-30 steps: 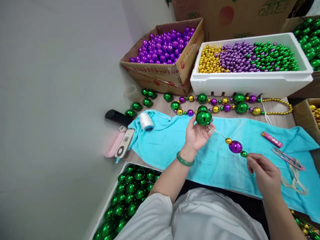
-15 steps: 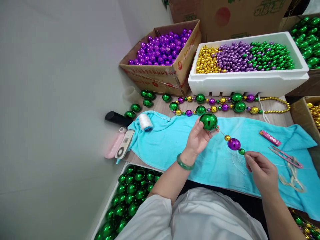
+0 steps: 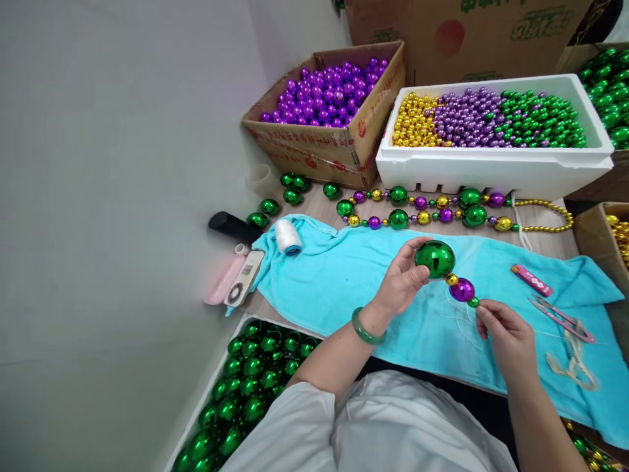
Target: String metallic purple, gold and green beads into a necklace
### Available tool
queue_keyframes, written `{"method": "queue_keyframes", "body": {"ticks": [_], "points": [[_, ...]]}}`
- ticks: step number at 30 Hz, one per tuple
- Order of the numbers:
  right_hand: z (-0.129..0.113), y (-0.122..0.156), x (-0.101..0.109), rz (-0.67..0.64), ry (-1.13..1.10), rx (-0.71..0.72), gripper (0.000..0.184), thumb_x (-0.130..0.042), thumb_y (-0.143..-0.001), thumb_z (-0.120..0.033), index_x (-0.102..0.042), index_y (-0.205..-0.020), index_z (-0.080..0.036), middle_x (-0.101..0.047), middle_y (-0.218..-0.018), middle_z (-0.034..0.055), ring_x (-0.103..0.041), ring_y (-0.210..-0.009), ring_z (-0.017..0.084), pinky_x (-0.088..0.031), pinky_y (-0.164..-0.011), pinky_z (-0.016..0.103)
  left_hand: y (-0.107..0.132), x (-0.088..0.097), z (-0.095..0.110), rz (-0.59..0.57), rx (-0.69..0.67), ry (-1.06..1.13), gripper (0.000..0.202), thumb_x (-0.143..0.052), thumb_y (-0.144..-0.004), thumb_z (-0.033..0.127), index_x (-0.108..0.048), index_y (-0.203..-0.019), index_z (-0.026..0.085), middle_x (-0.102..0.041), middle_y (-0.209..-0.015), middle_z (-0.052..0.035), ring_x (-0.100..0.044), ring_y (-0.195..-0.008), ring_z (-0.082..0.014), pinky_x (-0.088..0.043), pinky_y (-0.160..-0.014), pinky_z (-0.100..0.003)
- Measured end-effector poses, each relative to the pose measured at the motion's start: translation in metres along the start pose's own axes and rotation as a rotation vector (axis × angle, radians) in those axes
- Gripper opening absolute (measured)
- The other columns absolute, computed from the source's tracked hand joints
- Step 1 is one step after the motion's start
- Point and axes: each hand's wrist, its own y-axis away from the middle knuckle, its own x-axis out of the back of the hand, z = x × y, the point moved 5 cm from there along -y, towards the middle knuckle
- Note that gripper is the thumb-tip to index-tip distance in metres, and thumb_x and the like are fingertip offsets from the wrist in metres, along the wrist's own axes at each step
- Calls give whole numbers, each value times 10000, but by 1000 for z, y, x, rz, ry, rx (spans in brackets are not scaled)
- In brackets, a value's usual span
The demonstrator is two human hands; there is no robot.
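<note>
My left hand is closed around a large shiny green bead. Right against that bead sits a small gold bead, followed by a purple bead and a small green bead, all in one row. The fingertips of my right hand pinch at the small green bead's end; whether they grip the bead or the thread there I cannot tell. Loose clear thread lies on the turquoise towel under the beads.
Behind the towel lies a finished-looking bead necklace. A white foam box of small beads and a carton of purple beads stand farther back. Scissors, a pink packet and a thread spool rest on the towel.
The large green bead has moved right and slightly down with my left hand, closing the stretch of thread before the gold bead. My right hand has shifted slightly left.
</note>
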Motion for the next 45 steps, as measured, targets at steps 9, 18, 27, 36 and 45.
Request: {"method": "queue_keyframes", "body": {"ticks": [9,18,27,36,45], "points": [[-7,-4,2,-17,13,19,164,-677,-817,-339,-678,-830,-175,-561,-570,-11,-492,-490,102,-426,-452,234,1,1,10,-97,-205,-143,572,-813,-675,329,-579,-1192,266,-598,-1134,-54,-601,-1027,-198,-504,-891,-314],[-7,-5,6,-94,27,47,141,-652,-843,-322,-675,-863,-184,-617,-649,7,-553,-543,118,-480,-517,252,1,2,14,-117,-192,-182,595,-821,-666,339,-570,-1199,255,-599,-1146,-66,-601,-1056,-222,-493,-925,-342],[3,-7,7,-98,-10,-21,160,-667,-829,-347,-658,-852,-190,-630,-658,10,-561,-544,120,-479,-511,249,2,2,16,-183,-276,-296,637,-833,-659,258,-553,-1232,258,-588,-1174,-58,-585,-1059,-194,-497,-927,-311],[3,-10,11,-18,119,100,134,-690,-799,-329,-700,-797,-196,-584,-654,-1,-509,-578,113,-426,-547,256,5,-1,19,-267,-214,-238,615,-800,-700,227,-549,-1260,266,-613,-1112,-58,-601,-1035,-190,-502,-903,-300],[20,-9,10,-89,32,-10,135,-679,-833,-342,-686,-842,-207,-573,-633,-15,-512,-609,120,-414,-595,264,7,-4,15,-221,-216,-213,609,-806,-699,257,-551,-1251,254,-611,-1138,-66,-609,-1035,-200,-507,-902,-312]]}}
